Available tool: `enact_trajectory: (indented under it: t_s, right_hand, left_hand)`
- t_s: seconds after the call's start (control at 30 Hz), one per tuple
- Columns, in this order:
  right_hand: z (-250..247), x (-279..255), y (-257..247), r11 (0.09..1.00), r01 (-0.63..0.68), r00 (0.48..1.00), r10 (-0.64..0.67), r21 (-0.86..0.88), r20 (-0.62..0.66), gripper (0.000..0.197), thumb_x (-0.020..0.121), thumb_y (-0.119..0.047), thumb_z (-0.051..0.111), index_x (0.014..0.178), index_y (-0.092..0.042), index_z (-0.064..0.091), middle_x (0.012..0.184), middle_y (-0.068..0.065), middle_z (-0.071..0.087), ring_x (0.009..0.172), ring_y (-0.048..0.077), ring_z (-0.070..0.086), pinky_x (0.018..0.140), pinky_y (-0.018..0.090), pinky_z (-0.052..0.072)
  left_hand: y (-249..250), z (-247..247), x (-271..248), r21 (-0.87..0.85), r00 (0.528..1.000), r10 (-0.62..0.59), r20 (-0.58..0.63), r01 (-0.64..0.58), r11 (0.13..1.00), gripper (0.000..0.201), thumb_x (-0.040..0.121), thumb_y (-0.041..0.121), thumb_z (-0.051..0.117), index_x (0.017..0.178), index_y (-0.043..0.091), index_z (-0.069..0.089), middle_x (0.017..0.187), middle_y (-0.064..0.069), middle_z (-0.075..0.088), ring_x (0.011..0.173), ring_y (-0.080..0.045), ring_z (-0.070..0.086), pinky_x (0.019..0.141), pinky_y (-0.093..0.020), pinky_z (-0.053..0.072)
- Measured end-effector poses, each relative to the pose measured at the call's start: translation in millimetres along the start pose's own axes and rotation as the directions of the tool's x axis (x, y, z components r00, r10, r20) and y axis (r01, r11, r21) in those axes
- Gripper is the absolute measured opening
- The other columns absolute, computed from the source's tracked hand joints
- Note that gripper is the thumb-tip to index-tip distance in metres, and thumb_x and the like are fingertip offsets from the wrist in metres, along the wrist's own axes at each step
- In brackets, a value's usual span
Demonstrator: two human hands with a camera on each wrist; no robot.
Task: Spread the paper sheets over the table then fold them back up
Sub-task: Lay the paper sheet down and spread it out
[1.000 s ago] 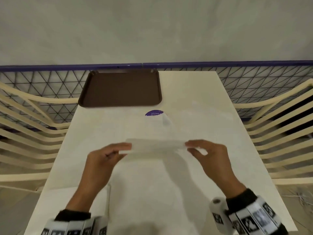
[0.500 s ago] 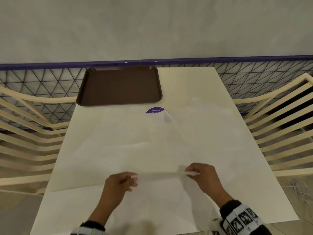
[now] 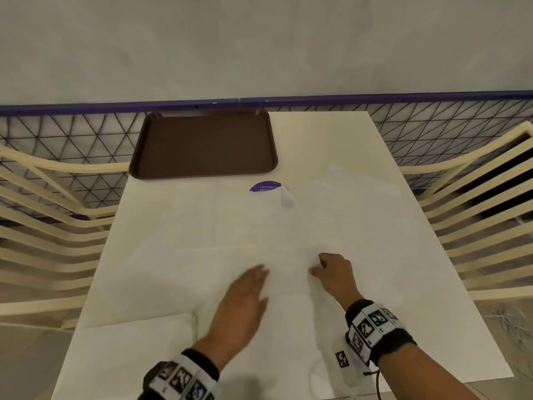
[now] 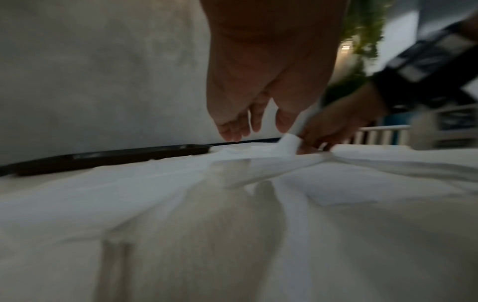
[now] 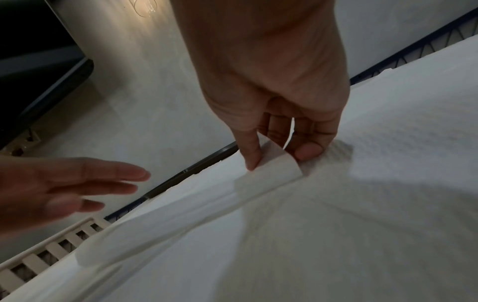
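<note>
One brown tray [image 3: 203, 142] (far end) lies beyond flat left hand [image 3: 245, 295], right hand [image 3: 336, 274] pinching paper [image 5: 269, 173].

The left hand [image 3: 245, 295] is smearing with motion blur in the head view. A white paper sheet [image 3: 259, 226] is covering the lower half of the purple sticker [image 3: 266, 186], cutting off its small print. The surface [image 3: 331, 134] is running out past the bottom edge.

The right hand [image 5: 269, 114] pinches a curled edge of the thin white paper sheet [image 5: 271, 173] — the left hand [image 5: 59, 186] hovers beside it, fingers straight.
</note>
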State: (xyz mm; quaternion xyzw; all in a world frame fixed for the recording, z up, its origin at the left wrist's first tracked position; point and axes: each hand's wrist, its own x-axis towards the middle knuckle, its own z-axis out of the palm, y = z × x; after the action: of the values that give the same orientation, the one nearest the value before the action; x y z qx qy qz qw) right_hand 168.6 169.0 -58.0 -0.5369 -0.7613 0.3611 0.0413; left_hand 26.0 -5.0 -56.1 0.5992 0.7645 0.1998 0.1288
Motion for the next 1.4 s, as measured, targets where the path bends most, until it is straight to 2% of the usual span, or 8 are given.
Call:
enact_trajectory:
  t_s: [0.17, 0.33, 0.5, 0.67, 0.97, 1.07, 1.17, 1.4]
  right_hand:
    - [3.5, 1.3, 2.1, 1.000, -0.002, 1.000, 0.003, 0.017, -0.017, 0.050, 0.078, -0.011, 0.067, 0.053, -0.016, 0.024, 0.053, -0.004, 0.026, 0.048, 0.011, 0.023, 0.043, 0.021, 0.022]
    - [3.5, -1.3, 1.6, 1.000, -0.008, 1.000, 0.008, -0.003, -0.023, 0.038, 0.081, -0.014, 0.065, 0.058, -0.018, 0.035, 0.060, -0.004, 0.038, 0.052, 0.009, 0.033, 0.047, 0.017, 0.024]
    - [10.1, -35.8, -7.4, 0.928, 0.297, 0.910, -0.347, -0.226, -0.228, 0.043, 0.086, -0.013, 0.056, 0.128, -0.008, 0.050, 0.128, 0.010, 0.053, 0.119, 0.026, 0.044, 0.101, 0.033, 0.037]
    - [46.0, -74.3, -15.5, 0.863, 0.478, 0.812, -0.364, -0.162, 0.457, 0.095, 0.070, -0.065, -0.011, 0.149, -0.013, 0.003, 0.157, -0.003, -0.004, 0.138, 0.005, -0.014, 0.112, 0.023, -0.009]
    - [16.4, -68.0, 32.7, 0.797, 0.440, 0.855, -0.230, -0.414, 0.465, 0.121, 0.046, -0.074, -0.043, 0.147, -0.015, -0.012, 0.144, -0.007, -0.029, 0.133, 0.007, -0.026, 0.111, 0.033, -0.013]
    - [4.0, -68.5, 48.0, 0.810, 0.383, 0.886, -0.185, -0.444, 0.426, 0.120, 0.045, -0.072, -0.045, 0.146, -0.016, -0.013, 0.144, -0.008, -0.029, 0.133, 0.006, -0.026, 0.110, 0.032, -0.014]
    - [2.3, -67.3, 50.3, 0.828, 0.363, 0.891, -0.174, -0.428, 0.418, 0.123, 0.043, -0.074, -0.045, 0.147, -0.017, -0.012, 0.143, -0.010, -0.029, 0.132, 0.005, -0.026, 0.110, 0.031, -0.014]
    - [3.2, -64.0, 51.3, 0.840, 0.331, 0.902, -0.148, -0.430, 0.405, 0.115, 0.060, -0.069, -0.039, 0.148, -0.016, 0.012, 0.148, -0.009, -0.008, 0.141, 0.012, -0.002, 0.110, 0.035, -0.003]
  left_hand:
    - [16.1, 19.8, -9.3, 0.119, 0.890, 0.035, 0.455, -0.099, 0.988, 0.088, 0.072, 0.065, -0.021, 0.142, 0.013, -0.018, 0.143, 0.003, -0.031, 0.137, -0.016, -0.026, 0.109, -0.028, -0.018]
    - [14.0, 23.6, -4.1, 0.148, 0.818, -0.007, 0.575, -0.096, 0.984, 0.109, 0.051, 0.066, -0.033, 0.144, 0.011, -0.018, 0.140, 0.000, -0.034, 0.130, -0.014, -0.030, 0.112, -0.030, -0.014]
    - [12.8, 24.6, -0.5, 0.139, 0.800, -0.032, 0.600, -0.064, 0.988, 0.103, 0.062, 0.069, -0.021, 0.146, 0.012, -0.014, 0.139, 0.003, -0.035, 0.137, -0.014, -0.026, 0.114, -0.031, -0.011]
    - [14.1, 19.1, -1.8, 0.105, 0.788, -0.046, 0.614, -0.024, 0.994, 0.068, 0.097, 0.051, 0.019, 0.143, 0.017, -0.018, 0.141, 0.005, -0.031, 0.141, -0.017, -0.023, 0.114, -0.029, -0.011]
    - [-10.3, 17.2, -13.3, 0.110, 0.812, -0.072, 0.579, 0.010, 0.994, 0.117, 0.040, 0.086, -0.032, 0.134, 0.016, -0.028, 0.139, 0.004, -0.037, 0.131, -0.017, -0.032, 0.110, -0.026, -0.013]
    - [-33.0, 5.4, -28.1, 0.267, 0.833, -0.203, 0.515, 0.069, 0.961, 0.105, 0.072, 0.077, -0.019, 0.144, 0.004, 0.005, 0.149, -0.004, -0.010, 0.142, -0.018, 0.005, 0.113, -0.026, 0.015]
    - [-49.6, 7.2, -42.4, 0.411, 0.883, -0.220, 0.414, 0.034, 0.911, 0.081, 0.097, 0.051, -0.001, 0.111, 0.011, 0.068, 0.125, 0.000, 0.059, 0.102, -0.013, 0.066, 0.077, -0.028, 0.054]
    - [-28.4, -17.5, 31.7, 0.409, 0.988, -0.054, 0.148, -0.011, 0.913, 0.039, 0.051, 0.037, 0.088, 0.078, 0.013, 0.074, 0.076, -0.004, 0.070, 0.068, -0.023, 0.067, 0.080, -0.037, 0.049]
